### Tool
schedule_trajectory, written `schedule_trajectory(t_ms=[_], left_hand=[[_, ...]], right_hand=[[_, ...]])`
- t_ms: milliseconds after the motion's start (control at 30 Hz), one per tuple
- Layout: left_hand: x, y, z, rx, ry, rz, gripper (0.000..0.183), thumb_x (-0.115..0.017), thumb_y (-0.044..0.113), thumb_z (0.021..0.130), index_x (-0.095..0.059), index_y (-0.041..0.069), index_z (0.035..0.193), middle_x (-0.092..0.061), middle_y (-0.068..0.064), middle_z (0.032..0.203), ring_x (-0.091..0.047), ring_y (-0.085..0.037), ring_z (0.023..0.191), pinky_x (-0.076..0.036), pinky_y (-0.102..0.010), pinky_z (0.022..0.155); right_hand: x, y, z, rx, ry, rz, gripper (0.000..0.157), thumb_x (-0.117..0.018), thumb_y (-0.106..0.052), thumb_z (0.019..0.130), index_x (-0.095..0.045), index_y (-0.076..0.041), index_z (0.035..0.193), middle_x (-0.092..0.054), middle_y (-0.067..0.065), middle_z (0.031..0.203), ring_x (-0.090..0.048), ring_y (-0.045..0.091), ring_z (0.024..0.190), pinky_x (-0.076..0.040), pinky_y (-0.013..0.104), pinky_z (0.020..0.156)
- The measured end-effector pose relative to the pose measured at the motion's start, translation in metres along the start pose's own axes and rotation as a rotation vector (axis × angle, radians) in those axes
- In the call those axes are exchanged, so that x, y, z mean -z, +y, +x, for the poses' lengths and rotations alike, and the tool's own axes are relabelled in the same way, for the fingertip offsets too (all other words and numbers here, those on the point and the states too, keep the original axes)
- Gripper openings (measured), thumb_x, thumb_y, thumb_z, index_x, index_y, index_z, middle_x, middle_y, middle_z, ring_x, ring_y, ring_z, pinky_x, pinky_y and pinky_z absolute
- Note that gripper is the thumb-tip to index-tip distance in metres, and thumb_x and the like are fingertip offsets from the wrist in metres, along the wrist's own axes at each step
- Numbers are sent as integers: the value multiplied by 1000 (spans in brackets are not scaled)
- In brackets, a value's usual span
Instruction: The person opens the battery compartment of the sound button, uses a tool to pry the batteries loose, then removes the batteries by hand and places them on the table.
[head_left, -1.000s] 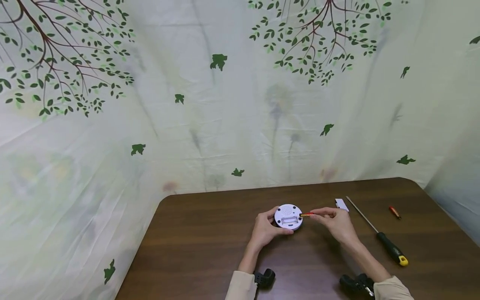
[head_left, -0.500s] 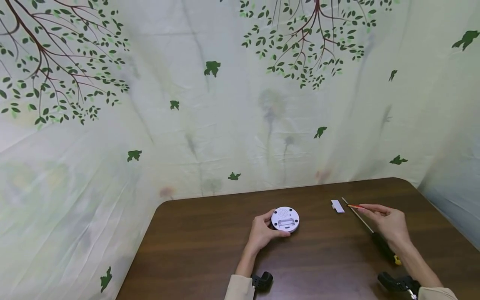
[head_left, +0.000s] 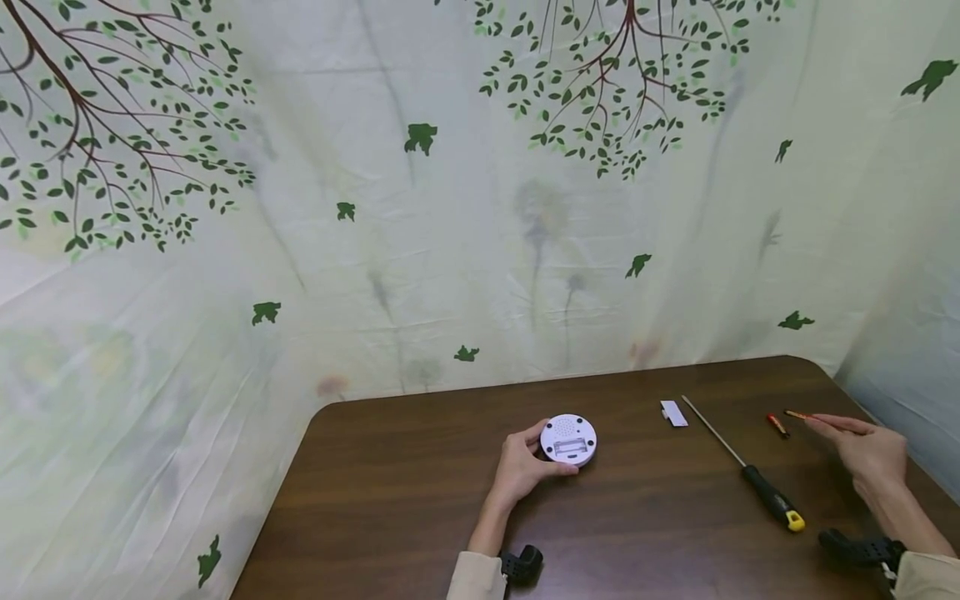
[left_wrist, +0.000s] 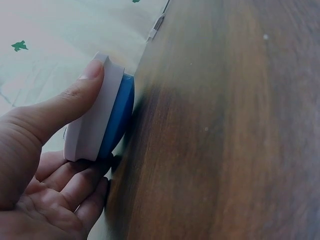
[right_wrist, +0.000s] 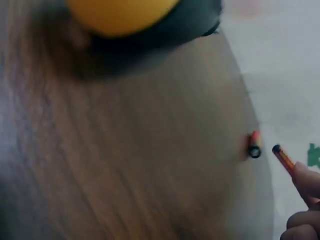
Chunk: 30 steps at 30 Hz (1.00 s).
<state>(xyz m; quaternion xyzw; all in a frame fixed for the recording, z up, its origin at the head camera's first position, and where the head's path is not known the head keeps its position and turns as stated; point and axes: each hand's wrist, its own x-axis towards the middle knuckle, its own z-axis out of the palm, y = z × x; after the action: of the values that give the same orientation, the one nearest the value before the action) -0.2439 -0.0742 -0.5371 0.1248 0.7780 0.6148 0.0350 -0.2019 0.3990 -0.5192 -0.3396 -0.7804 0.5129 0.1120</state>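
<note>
My left hand (head_left: 521, 467) grips a round white device (head_left: 568, 440) by its left edge. Its bared battery compartment, with no battery inside, faces up. From the left wrist view, the device has a blue lower side, with the thumb on its white rim and fingers under it. Over at the table's right, my right hand (head_left: 873, 450) pinches a small red-and-black battery (right_wrist: 285, 160) between thumb and fingers. Close to that one, a second battery (head_left: 777, 426) lies on the table. Most of the right hand is out of the right wrist view.
A screwdriver (head_left: 772, 496) with a black and yellow handle lies on the brown table (head_left: 405, 483), between the hands. Left of its tip lies a small white cover (head_left: 673, 413). Behind the table hangs a leaf-patterned cloth (head_left: 465, 250).
My right hand has carried its battery away from the device, rightward across the screwdriver, to beside the second battery. The left hand keeps holding the device in about the same place.
</note>
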Motion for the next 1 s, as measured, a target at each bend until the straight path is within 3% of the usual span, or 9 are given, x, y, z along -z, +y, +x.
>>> schedule_trajectory(t_ms=[67, 133, 233, 300, 367, 567, 700, 867, 1000], left_hand=[[1, 1, -1, 5, -1, 4, 89, -96, 5, 69, -54, -8, 145, -58, -23, 148, -56, -32, 138, -48, -43, 112], [1, 1, -2, 14, -4, 12, 89, -97, 7, 69, -54, -7, 145, -58, -22, 148, -56, -31, 138, -48, -42, 111], [1, 1, -3, 11, -10, 11, 89, -97, 8, 69, -53, -8, 145, -58, -22, 148, -56, -31, 138, -49, -41, 111], [1, 1, -4, 10, -9, 3, 89, -97, 7, 69, -53, -8, 145, -58, -23, 148, -56, -31, 138, -49, -42, 111], [0, 2, -4, 3, -10, -5, 88, -96, 6, 69, -53, -8, 145, -57, -24, 148, -56, -32, 137, -49, -43, 111], [-2, 4, -4, 2, -5, 3, 87, -96, 5, 69, -54, -6, 145, -58, -23, 147, -58, -32, 136, -49, -45, 111], [-3, 2, -3, 7, -2, 15, 88, -96, 6, 69, -54, -8, 145, -59, -22, 146, -58, -32, 136, -49, -43, 111], [0, 3, -3, 26, -3, 48, 91, -97, 9, 70, -52, -8, 146, -57, -23, 149, -57, -34, 137, -49, -41, 111], [7, 3, -2, 34, -30, 41, 97, -96, 14, 72, -45, -7, 152, -52, -24, 154, -53, -36, 141, -46, -43, 114]], right_hand=[[-2, 3, 2, -2, 11, -21, 29, -71, -26, 99, -82, -22, 73, -47, -32, 59, -61, 15, 63, -53, 36, 58], [-4, 6, 3, 0, 16, -53, 30, -70, -22, 99, -82, -16, 73, -48, -29, 58, -50, 3, 51, -46, 33, 47], [-6, 9, 3, 16, 12, -101, 27, -72, -20, 98, -82, 0, 83, -52, -23, 57, -65, 21, 74, -56, 41, 69], [-7, 10, 4, 33, 10, -133, 28, -72, -19, 98, -80, 7, 90, -57, -16, 57, -64, 39, 94, -53, 52, 83], [-8, 10, 5, 59, 6, -166, 30, -73, -19, 97, -78, 10, 95, -62, -7, 60, -57, 53, 112, -50, 55, 82], [-8, 9, 4, 129, 28, -277, 34, -75, -22, 95, -76, 11, 102, -72, 33, 96, -59, 50, 100, -44, 42, 64], [-9, 9, 0, 142, 33, -296, 37, -77, -26, 94, -76, 10, 103, -70, 35, 110, -58, 52, 103, -41, 45, 67], [-10, 5, -1, 130, 41, -271, 44, -71, -28, 98, -71, 13, 113, -72, 33, 102, -57, 52, 109, -45, 50, 73], [-10, -4, -9, 124, 17, -264, 56, -63, -37, 102, -65, 14, 125, -66, 36, 122, -55, 53, 115, -48, 57, 79]])
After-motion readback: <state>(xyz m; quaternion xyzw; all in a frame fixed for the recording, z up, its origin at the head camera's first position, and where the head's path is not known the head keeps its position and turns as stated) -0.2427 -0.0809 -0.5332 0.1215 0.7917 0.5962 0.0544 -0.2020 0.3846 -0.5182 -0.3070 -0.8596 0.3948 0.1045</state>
